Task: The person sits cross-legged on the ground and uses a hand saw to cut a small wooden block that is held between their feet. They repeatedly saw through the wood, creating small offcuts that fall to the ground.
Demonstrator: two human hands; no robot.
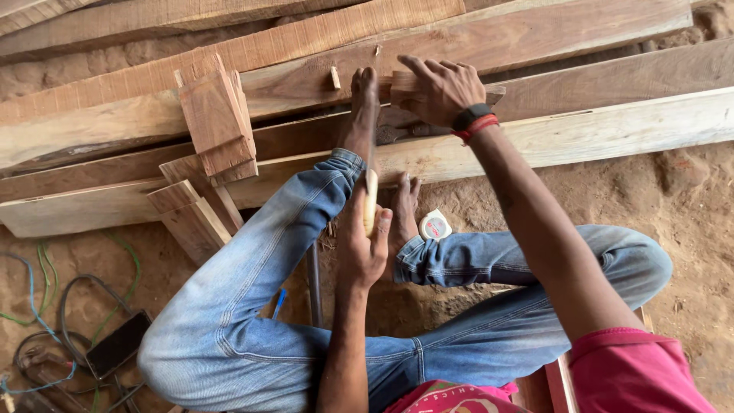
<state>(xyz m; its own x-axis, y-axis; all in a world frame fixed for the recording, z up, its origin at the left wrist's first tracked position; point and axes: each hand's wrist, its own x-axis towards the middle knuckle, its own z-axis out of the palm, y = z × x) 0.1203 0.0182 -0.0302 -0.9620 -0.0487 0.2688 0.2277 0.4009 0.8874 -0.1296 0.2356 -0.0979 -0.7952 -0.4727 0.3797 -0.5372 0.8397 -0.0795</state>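
Note:
My left hand [363, 246] is shut on the pale wooden handle of a hand saw [370, 200]. Its thin blade, seen edge-on, runs up past my bare foot [364, 107]. My right hand [437, 90], with a black and red wristband, presses down on a small wooden block [495, 94] that lies on a long plank [612, 126]. The foot rests on the planks just left of that block. My other foot [404, 205] sits on the sandy ground beside the saw handle.
Long planks [115, 115] lie across the top, with short offcuts [218, 122] stacked on them at left. A round tape measure [435, 226] lies by my knee. A dark phone [117, 344] and tangled cables [46, 313] are at lower left on the sand.

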